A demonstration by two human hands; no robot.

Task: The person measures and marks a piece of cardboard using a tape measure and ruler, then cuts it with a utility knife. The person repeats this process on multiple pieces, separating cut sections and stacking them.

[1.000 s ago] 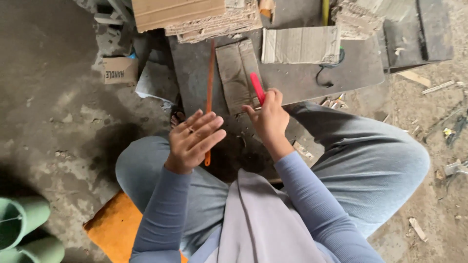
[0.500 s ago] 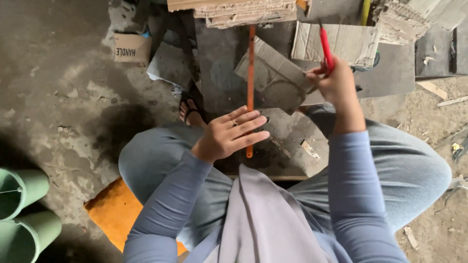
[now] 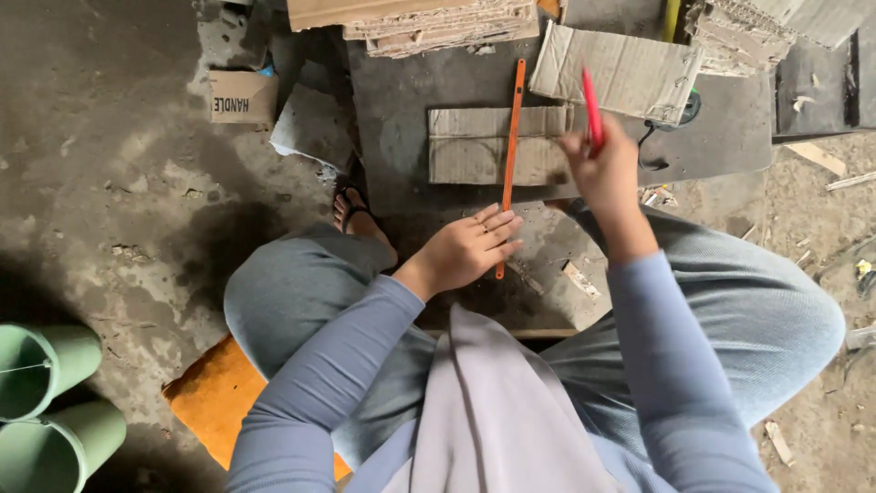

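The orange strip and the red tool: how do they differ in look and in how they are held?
The orange strip is long, thin and flat, lying across the cardboard piece; the red tool is shorter and thicker, lifted off it.
The left hand presses the orange strip's near end down; the right hand grips the red tool with its tip pointing away.
Both are slim, straight and brightly coloured.

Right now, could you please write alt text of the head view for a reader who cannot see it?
A seated person's left hand presses a long orange strip across a flat cardboard piece on a dark board, while the right hand holds a red pen at the cardboard's right end. Stacked cardboard lies beyond.
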